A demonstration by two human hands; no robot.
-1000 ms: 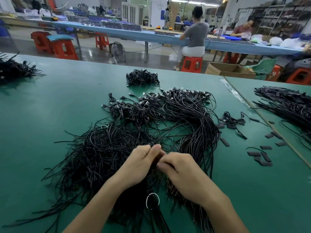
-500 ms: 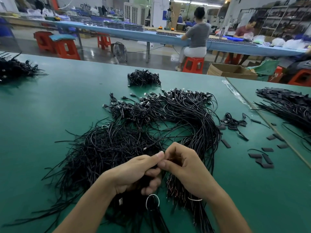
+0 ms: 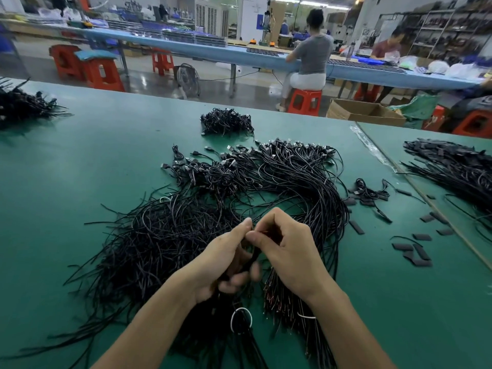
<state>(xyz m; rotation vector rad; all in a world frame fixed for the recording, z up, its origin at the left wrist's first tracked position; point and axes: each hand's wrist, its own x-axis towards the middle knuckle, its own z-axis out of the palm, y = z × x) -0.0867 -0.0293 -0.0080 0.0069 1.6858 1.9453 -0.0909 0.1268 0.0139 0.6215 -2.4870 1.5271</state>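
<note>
black cable [image 3: 255, 258]: single dark strand held up between both hands, above the near middle of the cable pile [image 3: 170, 235]; ran from the pinch at the top down and left through the left palm.
cable vs fingers: upper end sat right where the two thumb tips met; the rest passed under the left hand's curled lower fingers; lower end hidden in the pile.
left hand [image 3: 221, 262]: grasping the black cable, thumb and forefinger tips pressed at the top, lower fingers [image 3: 239, 282] curled in and motion-blurred.
right hand [image 3: 290, 251]: clenched round the cable's upper end, thumb against forefinger, other fingers folded into the palm; a bit of red showed inside the curl, too small to tell what.
hands: touching each other at the thumb tips.
cable pile: loose black strands spread wide on the green table [image 3: 66, 182], plug ends fanned out at the far side.
red-tipped bundle [image 3: 279, 299]: lay just under the right wrist, touching the pile.
white band [image 3: 241, 319]: ring round a bunch of strands, near edge, between the forearms.
small far heap [image 3: 226, 121]: well apart, beyond the pile.
sleeve pieces [image 3: 415, 253]: short flat black bits scattered right of the pile.
</note>
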